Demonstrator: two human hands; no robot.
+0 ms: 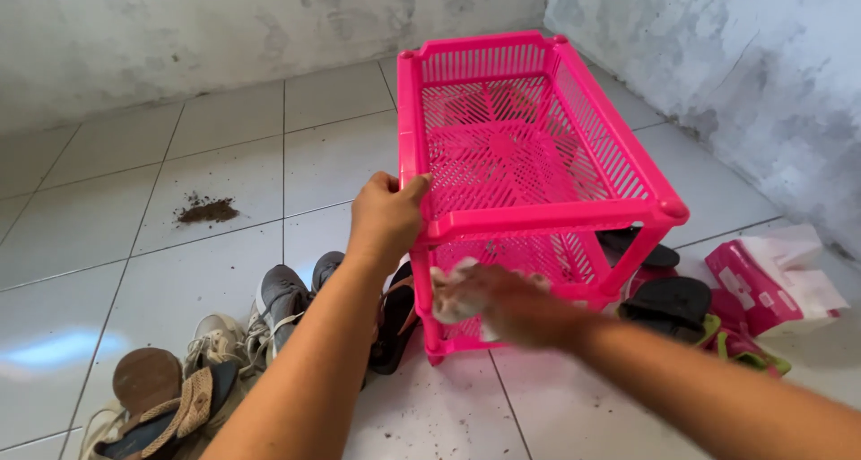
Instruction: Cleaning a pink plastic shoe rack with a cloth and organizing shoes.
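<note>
Now, left hand (386, 216) gripping pink rack (538, 218)

Both forearms bare — no sleeves, left hand (386, 216) ringless, unadorned.

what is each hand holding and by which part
The left hand grips the pink slatted plastic rack by the front left corner of its top tier. The blurred right hand holds a crumpled white tissue against the lower tier.
</note>
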